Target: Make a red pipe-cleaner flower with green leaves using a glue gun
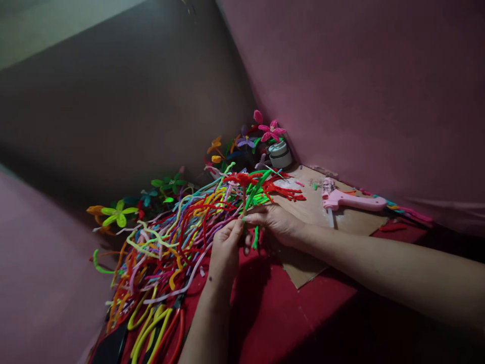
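Observation:
My left hand [226, 242] and my right hand [278, 221] meet over the front of the table, fingertips pinched together. Between them is a pipe-cleaner flower with a red head [241, 179] on top. Bright green pipe cleaner [253, 191] runs up beside the red head, and a green end [256, 238] hangs below my right fingers. Both hands are closed around the stem, whose gripped part is mostly covered by the fingers. Just behind my right hand lie bent red pipe-cleaner pieces [286, 192]. To the left spreads a heap of multicoloured pipe cleaners [189, 217].
A pink glue gun [356, 200] rests on a cardboard sheet [366, 222] at right. Yellow-handled [151, 336] and red-handled tools [182, 328] lie front left. Finished flowers, including a pink one [272, 131], and a pale lidded jar [279, 154] stand by the walls.

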The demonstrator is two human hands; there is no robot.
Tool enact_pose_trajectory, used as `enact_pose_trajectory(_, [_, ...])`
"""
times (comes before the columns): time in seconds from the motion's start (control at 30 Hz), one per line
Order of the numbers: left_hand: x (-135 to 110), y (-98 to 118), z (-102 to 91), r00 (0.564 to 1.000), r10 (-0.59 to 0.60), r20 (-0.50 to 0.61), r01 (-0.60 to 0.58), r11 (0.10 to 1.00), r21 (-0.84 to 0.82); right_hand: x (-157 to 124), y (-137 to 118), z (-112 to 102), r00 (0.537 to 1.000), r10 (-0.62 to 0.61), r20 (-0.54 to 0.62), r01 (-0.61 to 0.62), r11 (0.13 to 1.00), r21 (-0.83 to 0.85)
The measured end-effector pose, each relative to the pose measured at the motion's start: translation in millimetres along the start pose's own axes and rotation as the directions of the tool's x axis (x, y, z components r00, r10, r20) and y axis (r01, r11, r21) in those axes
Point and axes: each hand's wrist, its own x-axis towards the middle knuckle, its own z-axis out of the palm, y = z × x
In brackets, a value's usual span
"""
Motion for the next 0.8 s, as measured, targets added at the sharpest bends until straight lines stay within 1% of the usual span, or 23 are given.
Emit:
enact_pose_trajectory(0.03, [0, 0, 1.6, 0.996, 0.061, -0.058, -0.051, 0.986, 0.156, 0, 0, 1, 1.000, 0.000, -0.004, 0.000, 1.000, 0.004])
enact_pose_trajectory(0.1, [-1, -2, 4.5, 0.975, 0.186, -0.126, -0.113, 0.892, 0.438, 0, 0, 2, 0.998, -0.017, -0.055, 0.016, 1.000, -0.010])
enact_pose_trajectory(0.13, [-2, -3, 5.5, 0.961, 0.241, -0.133, -0.130, 0.823, 0.553, 0, 0, 2, 0.995, -0.025, -0.101, 0.023, 1.000, -0.012])
enact_pose_trajectory(0.2, [-3, -7, 6.3, 0.933, 0.345, -0.104, -0.157, 0.650, 0.744, 0, -1, 2, 0.985, -0.020, -0.174, 0.020, 1.000, 0.003])
enact_pose_trajectory(0.27, [-4, -11, 6.1, 0.901, 0.430, -0.054, -0.168, 0.463, 0.871, 0, -1, 3, 0.981, 0.003, -0.193, 0.000, 1.000, 0.015])
enact_pose_trajectory(0.33, [-4, -15, 5.8, 0.872, 0.490, -0.002, -0.169, 0.305, 0.937, 0, 0, 2, 0.980, 0.019, -0.199, -0.022, 1.000, -0.014])
enact_pose_trajectory(0.37, [-4, -16, 5.6, 0.860, 0.509, 0.015, -0.167, 0.255, 0.952, 0, 1, 2, 0.979, 0.019, -0.203, -0.027, 0.999, -0.037])
enact_pose_trajectory(0.4, [-4, -17, 5.5, 0.853, 0.521, 0.023, -0.167, 0.232, 0.958, 0, 2, 1, 0.979, 0.013, -0.206, -0.026, 0.998, -0.057])
enact_pose_trajectory(0.43, [-4, -17, 5.3, 0.851, 0.525, 0.020, -0.166, 0.232, 0.958, 0, 2, 1, 0.979, 0.003, -0.203, -0.018, 0.997, -0.072])
enact_pose_trajectory(0.47, [-4, -16, 5.1, 0.853, 0.522, 0.005, -0.162, 0.256, 0.953, 1, 3, 0, 0.981, -0.011, -0.193, -0.005, 0.997, -0.082])
enact_pose_trajectory(0.5, [-4, -16, 4.8, 0.860, 0.511, -0.020, -0.156, 0.300, 0.941, 1, 4, -1, 0.984, -0.022, -0.175, 0.007, 0.996, -0.087])
enact_pose_trajectory(0.53, [-4, -15, 4.5, 0.871, 0.489, -0.049, -0.151, 0.362, 0.920, 1, 5, -1, 0.988, -0.026, -0.154, 0.013, 0.996, -0.088])
enact_pose_trajectory(0.6, [-5, -11, 4.0, 0.903, 0.418, -0.095, -0.151, 0.517, 0.842, 1, 4, -1, 0.993, -0.017, -0.118, 0.007, 0.997, -0.083])
enact_pose_trajectory(0.7, [-6, -2, 4.7, 0.947, 0.287, -0.140, -0.134, 0.756, 0.641, 0, 0, 1, 0.996, 0.012, -0.091, -0.017, 0.998, -0.054])
enact_pose_trajectory(0.73, [-6, 1, 5.4, 0.957, 0.245, -0.153, -0.117, 0.813, 0.570, -1, -2, 2, 0.996, 0.021, -0.082, -0.025, 0.998, -0.051])
enact_pose_trajectory(0.8, [-7, 7, 6.7, 0.971, 0.173, -0.164, -0.083, 0.891, 0.446, -2, -7, 4, 0.998, 0.031, -0.054, -0.035, 0.996, -0.079])
